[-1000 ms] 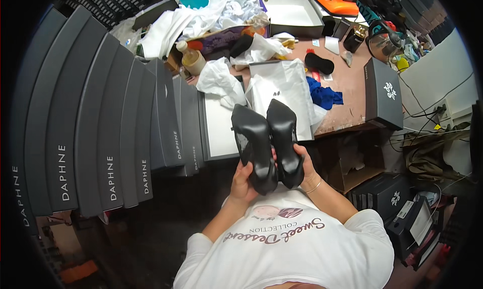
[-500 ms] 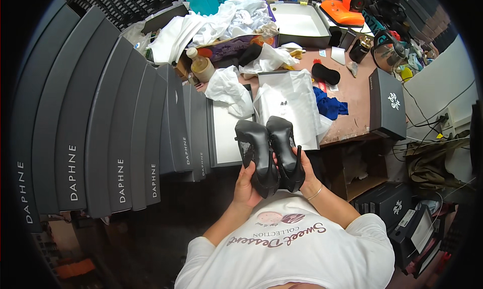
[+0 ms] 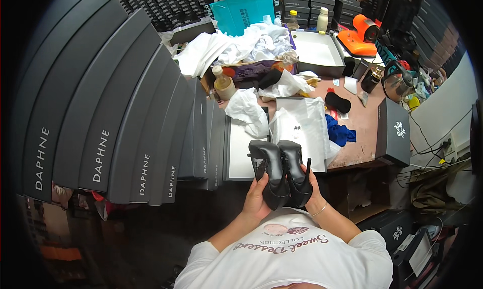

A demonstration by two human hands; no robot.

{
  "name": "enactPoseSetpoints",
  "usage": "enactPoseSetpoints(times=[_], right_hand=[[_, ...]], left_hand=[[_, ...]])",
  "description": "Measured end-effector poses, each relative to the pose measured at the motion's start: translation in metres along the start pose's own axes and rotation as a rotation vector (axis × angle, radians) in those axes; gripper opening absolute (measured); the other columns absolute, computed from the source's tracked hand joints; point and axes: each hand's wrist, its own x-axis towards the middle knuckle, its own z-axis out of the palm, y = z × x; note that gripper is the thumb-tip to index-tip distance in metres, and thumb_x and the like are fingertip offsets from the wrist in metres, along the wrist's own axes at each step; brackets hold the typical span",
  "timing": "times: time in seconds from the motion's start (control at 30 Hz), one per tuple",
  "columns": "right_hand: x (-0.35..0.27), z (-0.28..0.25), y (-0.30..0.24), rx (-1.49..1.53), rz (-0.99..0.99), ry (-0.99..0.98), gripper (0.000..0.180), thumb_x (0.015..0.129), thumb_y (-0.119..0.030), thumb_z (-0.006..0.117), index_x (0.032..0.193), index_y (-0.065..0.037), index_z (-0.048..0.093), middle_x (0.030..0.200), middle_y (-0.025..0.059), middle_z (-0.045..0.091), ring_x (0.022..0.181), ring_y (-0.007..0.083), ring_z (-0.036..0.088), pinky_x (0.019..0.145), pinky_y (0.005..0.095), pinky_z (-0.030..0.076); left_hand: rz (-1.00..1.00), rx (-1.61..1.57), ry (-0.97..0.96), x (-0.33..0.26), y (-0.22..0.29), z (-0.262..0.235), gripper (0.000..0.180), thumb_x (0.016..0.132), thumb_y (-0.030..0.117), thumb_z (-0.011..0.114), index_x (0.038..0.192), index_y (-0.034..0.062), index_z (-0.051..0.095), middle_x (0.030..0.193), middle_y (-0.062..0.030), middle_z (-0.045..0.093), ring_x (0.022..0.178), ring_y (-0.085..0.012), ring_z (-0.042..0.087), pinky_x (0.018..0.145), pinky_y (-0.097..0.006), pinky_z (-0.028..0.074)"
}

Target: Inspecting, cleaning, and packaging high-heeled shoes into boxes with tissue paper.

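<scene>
I hold a pair of black high-heeled shoes side by side in front of my chest, their glossy soles turned up toward me. My left hand [image 3: 255,198] is closed around the heel end of the left shoe [image 3: 272,171]. Around the heel end of the right shoe [image 3: 297,174] my right hand [image 3: 316,192] is closed, its thin stiletto heel standing up beside the fingers. Some fingers are hidden under the shoes. Just beyond the toes lies an open shoebox [image 3: 308,133] lined with white tissue paper. Left of it is a white-lined tray [image 3: 240,151] with crumpled tissue [image 3: 247,110] on it.
Tall stacked dark shoeboxes [image 3: 121,113] crowd the left side. On the pink table [image 3: 359,138] are a blue cloth [image 3: 339,130], a black oval pad [image 3: 337,102] and a bottle [image 3: 224,85]. A closed dark box [image 3: 393,133] stands at the right edge, near hanging cables [image 3: 427,163].
My view has shifted, so the table and boxes appear lower and farther right. Both hands keep the same hold on the shoes, whose pose looks nearly unchanged.
</scene>
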Motion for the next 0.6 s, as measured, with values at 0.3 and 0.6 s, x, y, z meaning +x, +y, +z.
enactPoseSetpoints(times=[0.3,0.6], right_hand=[[0.0002,0.0097,0.0015,-0.002,0.024,-0.075,0.054,0.091,-0.034,0.047,0.127,0.007,0.047,0.115,0.0182,0.061,0.1,0.0254,0.064,0.083,0.0379,0.056],[0.0037,0.0106,0.0009,-0.07,-0.026,-0.004,0.055,0.091,-0.031,0.048,0.129,0.008,0.043,0.115,0.0176,0.06,0.101,0.0241,0.062,0.09,0.0351,0.052]], left_hand=[[0.037,0.062,-0.03,-0.0029,0.0009,-0.003,0.046,0.092,0.027,0.06,0.128,0.0008,0.046,0.118,-0.0154,0.06,0.104,-0.0231,0.062,0.09,-0.041,0.052],[0.045,0.048,-0.008,0.0,0.0009,-0.0086,0.046,0.092,0.021,0.059,0.13,0.0005,0.043,0.118,-0.0151,0.059,0.105,-0.0231,0.061,0.092,-0.039,0.051]])
